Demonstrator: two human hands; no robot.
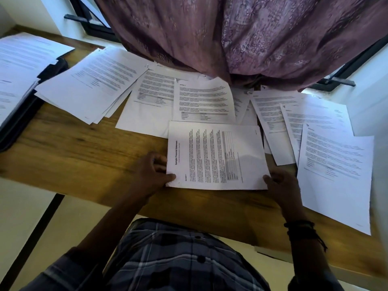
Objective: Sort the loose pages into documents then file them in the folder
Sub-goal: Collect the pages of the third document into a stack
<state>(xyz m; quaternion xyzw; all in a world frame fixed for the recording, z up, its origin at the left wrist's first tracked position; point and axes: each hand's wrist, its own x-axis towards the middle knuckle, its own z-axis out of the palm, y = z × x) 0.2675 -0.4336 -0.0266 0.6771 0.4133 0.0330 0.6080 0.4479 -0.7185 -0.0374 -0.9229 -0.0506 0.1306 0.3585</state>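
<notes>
Sample Financial Statement page (216,158): left hand (153,173) pinching one near corner, right hand (281,183) gripping the other, fingertips hiding beneath. Black folder (53,69): lying mostly under pages, running off frame.

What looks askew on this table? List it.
The white printed page held by the left hand and right hand lies sideways to the other white sheets. The purple patterned curtain drapes onto those farthest back.

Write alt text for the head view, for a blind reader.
The left hand and right hand hold a sideways page headed Sample Financial Statement on a wooden table. More printed pages fan out behind it, with a black folder at the far left.
</notes>
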